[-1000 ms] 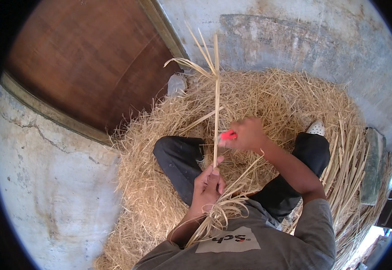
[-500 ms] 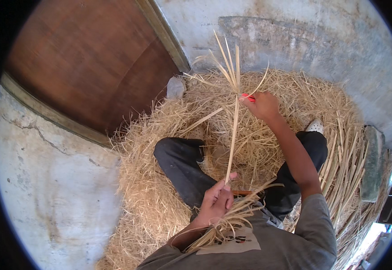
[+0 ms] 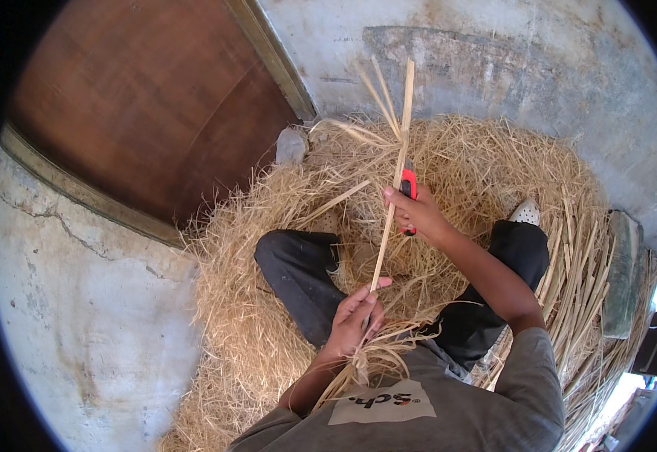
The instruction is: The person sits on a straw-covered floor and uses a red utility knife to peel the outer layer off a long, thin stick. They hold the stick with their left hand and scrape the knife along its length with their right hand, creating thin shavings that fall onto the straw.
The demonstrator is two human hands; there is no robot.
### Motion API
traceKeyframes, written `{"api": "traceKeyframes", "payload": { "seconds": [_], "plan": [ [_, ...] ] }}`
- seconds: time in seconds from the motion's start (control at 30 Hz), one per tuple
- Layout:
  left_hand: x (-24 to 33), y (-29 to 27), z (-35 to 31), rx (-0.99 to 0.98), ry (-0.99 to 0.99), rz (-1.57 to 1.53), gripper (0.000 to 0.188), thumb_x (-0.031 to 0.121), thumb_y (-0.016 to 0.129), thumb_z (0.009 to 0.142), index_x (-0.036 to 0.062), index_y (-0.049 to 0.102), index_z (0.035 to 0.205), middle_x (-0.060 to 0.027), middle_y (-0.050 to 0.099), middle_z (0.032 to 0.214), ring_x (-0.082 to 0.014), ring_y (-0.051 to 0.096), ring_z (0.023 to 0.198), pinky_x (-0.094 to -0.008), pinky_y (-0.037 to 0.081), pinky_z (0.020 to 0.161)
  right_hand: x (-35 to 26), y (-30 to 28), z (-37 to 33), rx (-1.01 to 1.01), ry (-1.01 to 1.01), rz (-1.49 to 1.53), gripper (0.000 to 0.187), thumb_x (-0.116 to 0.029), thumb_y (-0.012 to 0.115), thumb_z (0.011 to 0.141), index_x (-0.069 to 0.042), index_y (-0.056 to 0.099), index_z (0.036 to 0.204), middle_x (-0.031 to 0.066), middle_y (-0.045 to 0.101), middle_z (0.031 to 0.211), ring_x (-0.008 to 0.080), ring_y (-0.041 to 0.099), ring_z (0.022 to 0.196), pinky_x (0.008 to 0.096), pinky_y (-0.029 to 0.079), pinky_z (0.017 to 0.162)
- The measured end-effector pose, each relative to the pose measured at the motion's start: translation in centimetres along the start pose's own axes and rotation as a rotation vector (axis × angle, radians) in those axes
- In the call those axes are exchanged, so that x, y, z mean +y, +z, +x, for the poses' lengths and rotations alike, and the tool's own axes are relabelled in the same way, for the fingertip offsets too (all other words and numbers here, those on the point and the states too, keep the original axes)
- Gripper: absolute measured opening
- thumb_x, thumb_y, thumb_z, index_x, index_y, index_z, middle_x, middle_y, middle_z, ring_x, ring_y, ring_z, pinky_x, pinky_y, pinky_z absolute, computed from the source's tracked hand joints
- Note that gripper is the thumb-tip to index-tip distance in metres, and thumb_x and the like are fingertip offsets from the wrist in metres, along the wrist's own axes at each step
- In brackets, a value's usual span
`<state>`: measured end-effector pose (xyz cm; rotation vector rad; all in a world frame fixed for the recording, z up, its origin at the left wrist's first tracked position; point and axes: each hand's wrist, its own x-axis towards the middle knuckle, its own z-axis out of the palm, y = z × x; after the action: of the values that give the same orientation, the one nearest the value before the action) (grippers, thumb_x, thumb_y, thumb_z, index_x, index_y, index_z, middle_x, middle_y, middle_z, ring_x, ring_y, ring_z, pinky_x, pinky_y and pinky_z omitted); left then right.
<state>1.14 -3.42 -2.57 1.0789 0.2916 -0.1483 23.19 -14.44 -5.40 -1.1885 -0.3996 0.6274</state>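
Observation:
A long pale stalk, apparently cane or bamboo, slants up in front of me with its far end split into several thin strips. Its near end is pinched in my left hand, close to my lap. My right hand is closed around a red and black utility knife farther up, the thumb pressed to the stalk. The knife's blade end lies beside the stalk, just below where the strips fan out. Curled shavings bunch over my left forearm and shirt.
Loose straw-like shavings cover the floor around my crossed legs. Long stalks lie to my right beside a greenish stone block. A brown door panel and a stained wall stand beyond, with a grey stone at the corner.
My right hand and the knife have come down the stalk toward me. The knife has turned more upright, and the split strips have shifted, one thick piece now standing straight up.

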Motion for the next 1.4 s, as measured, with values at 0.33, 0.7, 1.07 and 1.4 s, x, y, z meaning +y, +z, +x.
{"api": "traceKeyframes", "payload": {
  "seconds": [0.33, 0.7, 1.07, 1.4],
  "plan": [
    [2.6, 0.2, 1.2, 0.027, 0.08, -0.095, 0.044, 0.013, 0.043, 0.101, -0.0019, 0.038, 0.142, 0.0033, 0.031, 0.054, -0.0056, 0.029, 0.041, -0.0212, 0.027, 0.045, -0.7, -1.1, -0.3, 0.039, -0.463, -1.095, 0.056, -0.056, 0.06, 0.087, -0.004, 0.056, 0.065, 0.0083, 0.051, 0.052, 0.024, 0.048, 0.043, 0.0375, 0.041, 0.047],
    [3.1, 0.8, -1.4, 0.165, 0.276, 0.812, 0.04, 0.008, 0.048, 0.099, -0.0022, 0.045, 0.138, 0.0001, 0.041, 0.067, -0.0029, 0.035, 0.062, -0.0187, 0.033, 0.055, -2.3, -1.6, -0.5, 0.225, -0.316, -1.417, 0.073, -0.077, 0.054, 0.075, -0.006, 0.066, 0.066, 0.0168, 0.059, 0.055, 0.0351, 0.063, 0.055, 0.0445, 0.049, 0.052],
    [3.1, 0.2, -1.7, 0.16, 0.326, 0.92, 0.038, 0.003, 0.051, 0.093, -0.0077, 0.048, 0.13, -0.0192, 0.046, 0.063, -0.0133, 0.049, 0.052, -0.0279, 0.043, 0.053, -2.3, -0.7, -0.8, 0.137, -0.468, -1.443, 0.075, -0.081, 0.057, 0.067, -0.006, 0.065, 0.069, 0.0141, 0.057, 0.052, 0.032, 0.062, 0.051, 0.044, 0.049, 0.05],
    [2.6, 0.2, -2.2, 0.137, 0.315, 0.982, 0.044, 0.004, 0.046, 0.097, -0.0009, 0.041, 0.14, -0.0023, 0.047, 0.065, -0.0045, 0.042, 0.057, -0.0216, 0.038, 0.053, -1.9, -2.0, 0.6, 0.196, -0.609, -1.631, 0.071, -0.081, 0.057, 0.067, -0.011, 0.064, 0.065, 0.0088, 0.055, 0.051, 0.0276, 0.056, 0.045, 0.0386, 0.046, 0.046]
  ]
}}
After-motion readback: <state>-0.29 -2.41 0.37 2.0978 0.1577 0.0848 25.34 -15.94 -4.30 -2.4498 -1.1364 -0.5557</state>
